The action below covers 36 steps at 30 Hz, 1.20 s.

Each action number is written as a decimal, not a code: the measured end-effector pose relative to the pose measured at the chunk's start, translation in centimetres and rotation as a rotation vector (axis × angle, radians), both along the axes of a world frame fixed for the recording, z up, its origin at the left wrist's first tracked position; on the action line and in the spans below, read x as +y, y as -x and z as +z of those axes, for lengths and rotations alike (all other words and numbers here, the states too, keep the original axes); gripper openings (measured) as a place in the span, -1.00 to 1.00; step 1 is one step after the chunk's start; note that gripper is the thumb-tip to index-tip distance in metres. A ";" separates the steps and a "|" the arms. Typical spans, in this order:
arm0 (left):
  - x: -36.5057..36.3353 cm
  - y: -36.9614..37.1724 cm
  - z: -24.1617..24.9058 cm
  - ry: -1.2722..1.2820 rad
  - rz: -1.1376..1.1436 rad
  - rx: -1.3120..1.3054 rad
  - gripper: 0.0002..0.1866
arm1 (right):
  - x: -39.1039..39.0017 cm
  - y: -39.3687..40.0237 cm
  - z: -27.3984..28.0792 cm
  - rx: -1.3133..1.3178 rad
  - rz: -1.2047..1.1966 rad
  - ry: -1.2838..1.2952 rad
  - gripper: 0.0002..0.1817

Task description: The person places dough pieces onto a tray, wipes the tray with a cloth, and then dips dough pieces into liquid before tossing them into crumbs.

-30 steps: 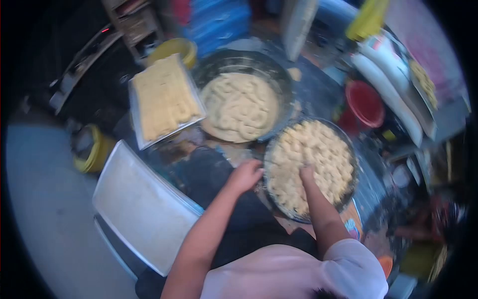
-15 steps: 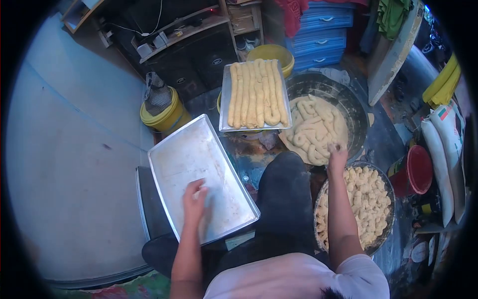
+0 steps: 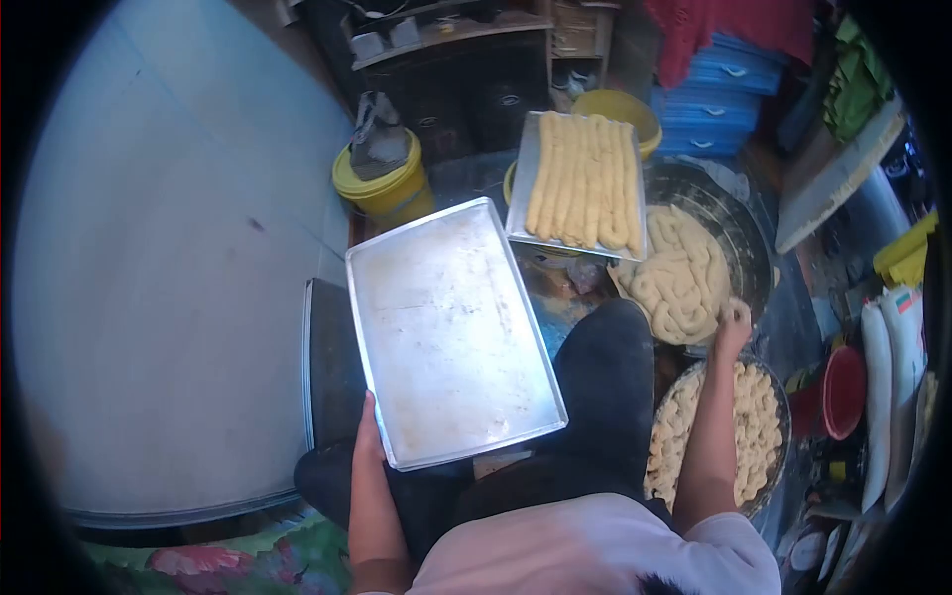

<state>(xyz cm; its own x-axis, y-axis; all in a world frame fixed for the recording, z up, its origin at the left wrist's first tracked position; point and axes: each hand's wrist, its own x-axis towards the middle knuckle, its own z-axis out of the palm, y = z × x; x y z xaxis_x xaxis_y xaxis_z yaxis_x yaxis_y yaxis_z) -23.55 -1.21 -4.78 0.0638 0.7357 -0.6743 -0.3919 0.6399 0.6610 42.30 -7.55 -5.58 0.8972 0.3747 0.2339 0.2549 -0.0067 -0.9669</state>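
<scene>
An empty metal tray (image 3: 451, 337) rests tilted over my lap. My left hand (image 3: 368, 433) holds its lower left edge, fingers partly under the rim. My right hand (image 3: 734, 322) is closed at the lower right edge of a pile of soft dough ropes (image 3: 682, 278); what its fingers hold is too small to make out. That dough lies in a wide dark basin (image 3: 749, 223). Below my right forearm a round pan holds many small dough pieces (image 3: 759, 421). Beyond the empty tray, a second tray (image 3: 520, 183) carries several long dough ropes (image 3: 585, 178) side by side.
A lidded yellow bucket (image 3: 392, 188) stands at the back left, another yellow tub (image 3: 620, 109) behind the full tray. Blue drawers (image 3: 709, 99) are at the back. A red bucket (image 3: 841, 392) and white sacks (image 3: 883, 397) stand at the right.
My left hand has moved from over the tray's surface to its lower left edge. The view has turned, so the scene sits further right. My right hand remains beside the dough pile.
</scene>
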 end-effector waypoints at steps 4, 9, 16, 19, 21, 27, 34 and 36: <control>-0.6 -0.2 -0.1 -0.004 -0.034 0.073 -0.23 | -9.0 -3.5 -9.7 -0.389 0.359 1.317 -0.64; -0.4 -0.8 0.3 -0.035 -0.052 0.110 -0.21 | -15.0 -2.5 -10.4 -0.214 0.432 1.489 -0.33; -0.3 0.4 -1.2 -0.046 -0.061 -0.067 -0.20 | 1.0 12.9 5.8 -0.357 0.510 0.525 -0.71; -0.3 -0.1 -1.0 -0.038 -0.066 -0.080 -0.24 | 5.0 20.5 4.8 -0.118 0.827 0.374 -0.53; -0.2 0.0 -1.2 -0.058 -0.020 0.004 -0.26 | 6.9 23.6 1.5 0.267 1.029 0.509 -0.08; -0.4 -0.3 -0.8 -0.065 -0.036 0.002 -0.28 | 7.5 26.5 2.4 0.843 1.297 0.517 0.13; 0.6 1.0 -3.1 -0.173 -0.052 -0.020 -0.19 | 9.2 26.6 -0.7 0.631 1.250 0.451 0.04; 1.1 0.7 -2.9 -0.153 -0.045 0.007 -0.18 | 9.9 26.7 -1.5 0.604 1.218 0.435 0.02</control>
<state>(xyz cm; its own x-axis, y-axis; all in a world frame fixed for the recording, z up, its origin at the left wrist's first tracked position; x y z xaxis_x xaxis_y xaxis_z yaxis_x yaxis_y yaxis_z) -24.23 -0.11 -7.72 0.0952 0.8263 -0.5551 -0.3603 0.5484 0.7546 15.64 2.39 -7.04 -0.1122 0.9126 -0.3932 -0.1260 -0.4056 -0.9053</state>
